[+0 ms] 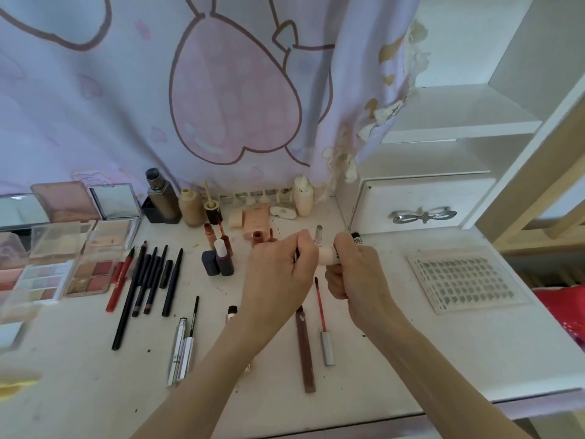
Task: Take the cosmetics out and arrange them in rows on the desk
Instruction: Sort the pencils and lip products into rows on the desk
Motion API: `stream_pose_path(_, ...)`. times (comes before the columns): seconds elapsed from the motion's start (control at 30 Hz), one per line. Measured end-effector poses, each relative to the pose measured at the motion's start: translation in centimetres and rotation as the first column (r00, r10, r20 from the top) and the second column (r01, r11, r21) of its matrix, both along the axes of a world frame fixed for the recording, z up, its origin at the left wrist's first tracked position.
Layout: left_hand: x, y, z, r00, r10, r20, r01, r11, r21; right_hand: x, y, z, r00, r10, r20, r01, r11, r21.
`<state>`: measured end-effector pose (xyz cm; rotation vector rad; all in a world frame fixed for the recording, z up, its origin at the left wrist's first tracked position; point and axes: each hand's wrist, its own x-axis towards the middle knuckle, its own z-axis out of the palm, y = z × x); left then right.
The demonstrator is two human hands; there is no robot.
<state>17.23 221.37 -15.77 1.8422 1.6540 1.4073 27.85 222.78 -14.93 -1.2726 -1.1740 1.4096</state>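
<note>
Right hand (354,274): fingers curled round a pale peach cosmetic tube with a black printed end (330,255), held level above the middle of the white desk (411,359), black end poking out past the knuckles toward the back right. Left hand (281,270): fingertips bunched together, pinching something thin and dark at the tube's open end; probably its applicator wand, but the fingers hide it, so can't confirm. Both hands meet over the desk, clear of the surface.

Step in hand, my read: uncapping or recapping this tube before it joins a row. Not placed yet.

Layout around it:
- Just below the hands, 1 red-tipped lip wand with a silver cap (323,324) and 1 long brown lip-gloss stick (305,350) lie side by side, pointing to the front edge.
- Left of centre: row of black slim eye pencils (148,280) next to 1 red pencil (119,285).
- Left edge: open eyeshadow palettes with clear lids (63,267).
- Back edge: brown square foundation bottle (163,201), small lip-tint bottles near it.
- Right side: clear sheet of small dark stickers (465,282), well apart from the rest.

Next move calls for: seat the 2 parts together if that's the intent, then lay the tube parallel to the wand and gloss stick, on the bare patch to their right. Risk: loose wand smearing the desk.
</note>
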Motion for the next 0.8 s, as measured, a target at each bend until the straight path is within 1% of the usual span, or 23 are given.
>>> stream_pose_path(0.03, 0.3, -0.4, 0.1, 0.992, 0.011, 0.123, -0.001, 0.996, -0.085, 0.0, -0.5, 0.2, 0.999, -0.019, 0.041, 0.016, 0.997, 0.079)
stream_pose_path(0.07, 0.6, -0.9, 0.3, 0.962, 0.026, 0.271, 0.026, 0.982, -0.186, 0.0, -1.0, 0.3, 0.994, -0.042, 0.103, 0.023, 0.983, 0.18)
stream_pose_path(0.1, 0.8, -1.5, 0.5, 0.915, 0.053, 0.399, 0.065, 0.959, -0.277, -0.1, -1.6, 0.4, 0.985, -0.066, 0.16, 0.019, 0.96, 0.28)
stream_pose_path(0.13, 0.8, -2.0, 0.7, 0.872, 0.08, 0.484, 0.101, 0.936, -0.337, -0.1, -2.2, 0.5, 0.976, -0.091, 0.196, 0.014, 0.932, 0.362)
stream_pose_path(0.2, 0.5, -2.9, 0.9, 0.82, 0.119, 0.56, 0.174, 0.88, -0.441, -0.1, -3.2, 0.8, 0.959, -0.104, 0.264, -0.036, 0.878, 0.478)
stream_pose_path(0.23, 0.1, -3.3, 1.3, 0.806, 0.13, 0.578, 0.215, 0.845, -0.49, -0.1, -3.6, 0.9, 0.944, -0.102, 0.315, -0.076, 0.859, 0.506)
stream_pose_path(0.27, -0.3, -3.8, 1.7, 0.82, 0.126, 0.559, 0.235, 0.816, -0.529, 0.0, -4.0, 0.9, 0.925, -0.103, 0.366, -0.108, 0.852, 0.513)
stream_pose_path(0.3, -0.9, -4.5, 1.9, 0.873, 0.084, 0.48, 0.22, 0.811, -0.541, 0.1, -4.4, 0.9, 0.91, -0.105, 0.4, -0.122, 0.856, 0.502)
stream_pose_path(0.33, -1.5, -5.3, 1.9, 0.931, 0.015, 0.364, 0.187, 0.838, -0.513, 0.2, -4.9, 0.9, 0.905, -0.107, 0.413, -0.116, 0.871, 0.478)
stream_pose_path(0.37, -2.0, -6.2, 1.9, 0.969, -0.074, 0.237, 0.173, 0.885, -0.432, 0.3, -5.3, 0.9, 0.905, -0.108, 0.411, -0.097, 0.89, 0.446)
stream_pose_path(0.4, -2.4, -7.2, 1.8, 0.981, -0.154, 0.119, 0.186, 0.922, -0.339, 0.4, -5.8, 0.8, 0.911, -0.099, 0.4, -0.076, 0.914, 0.398)
stream_pose_path(0.47, -3.0, -9.0, 1.3, 0.971, -0.227, -0.077, 0.209, 0.959, -0.193, 0.2, -6.6, 0.7, 0.936, -0.047, 0.348, -0.046, 0.966, 0.255)
stream_pose_path(0.53, -3.4, -9.7, 0.7, 0.957, -0.229, -0.18, 0.219, 0.973, -0.072, -0.2, -7.3, 0.7, 0.965, 0.017, 0.261, -0.052, 0.99, 0.129)
stream_pose_path(0.6, -3.9, -10.3, 0.8, 0.965, -0.196, -0.176, 0.192, 0.981, -0.037, -0.4, -8.1, 1.0, 0.982, 0.079, 0.172, -0.093, 0.993, 0.072)
stream_pose_path(0.7, -4.5, -10.9, 1.4, 0.976, -0.196, -0.097, 0.185, 0.976, -0.112, -0.5, -9.0, 1.4, 0.982, 0.164, 0.098, -0.17, 0.983, 0.063)
stream_pose_path(0.73, -4.6, -11.1, 1.5, 0.977, -0.199, -0.075, 0.188, 0.973, -0.132, -0.4, -9.1, 1.5, 0.979, 0.175, 0.106, -0.183, 0.98, 0.075)
stream_pose_path(0.8, -4.7, -11.5, 1.8, 0.98, -0.198, -0.039, 0.188, 0.966, -0.177, -0.4, -9.2, 1.5, 0.969, 0.166, 0.183, -0.191, 0.973, 0.13)
